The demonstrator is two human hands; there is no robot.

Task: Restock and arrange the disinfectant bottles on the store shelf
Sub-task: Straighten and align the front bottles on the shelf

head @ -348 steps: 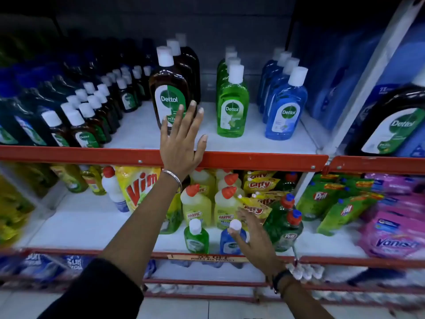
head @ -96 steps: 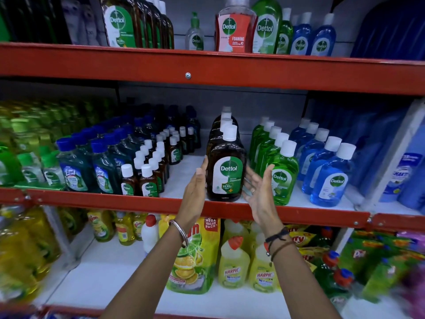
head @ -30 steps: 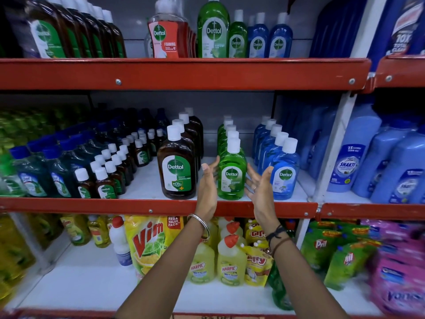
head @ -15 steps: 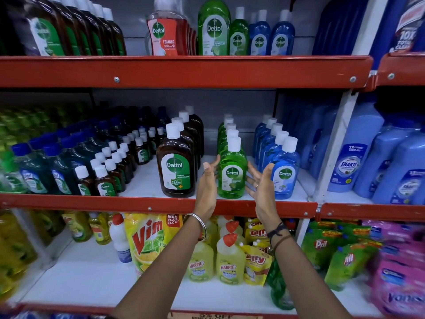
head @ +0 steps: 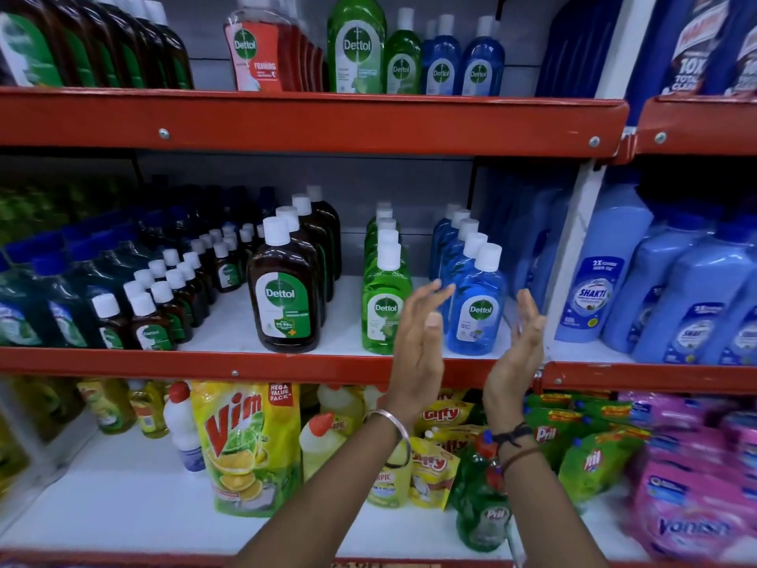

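Both hands, left (head: pixel 418 342) and right (head: pixel 518 346), shift from the green bottle (head: pixel 385 305) to flank the blue bottle (head: pixel 477 309) beside it, open and empty; a careless squeeze might topple the row.

Five blue bottles (head: pixel 475 313), two hands (head: pixel 418 334).

Head view, close, facing shelf (head: pixel 311 364)

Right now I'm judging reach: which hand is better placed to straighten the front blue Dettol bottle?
Probably left. The left hand is open right beside the front blue Dettol bottle, overlapping its edge; the right hand, also open, is clear of it.
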